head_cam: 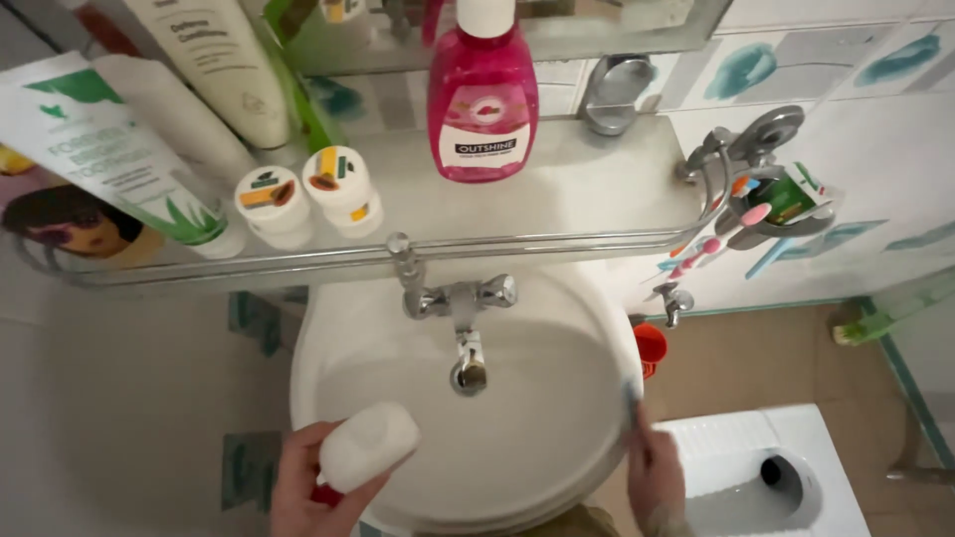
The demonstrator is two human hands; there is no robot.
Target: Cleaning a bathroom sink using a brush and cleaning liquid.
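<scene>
My left hand [298, 487] grips a small white plastic bottle [366, 445] with a red cap at its lower end, held tilted over the near left rim of the white round washbasin [557, 298]. My right hand [657, 477] is closed on a thin brush [633, 403] whose grey-blue bristled head rests against the basin's right rim. A chrome tap [464, 343] with two handles stands at the back of the basin, its spout pointing into the bowl.
A glass shelf [567, 189] above the basin carries a pink mouthwash bottle [483, 94], two small round jars [303, 194], white tubes [109, 149] and a cream bottle. A wall holder with toothbrushes [756, 214] hangs at right. A white floor-level toilet [766, 477] sits lower right.
</scene>
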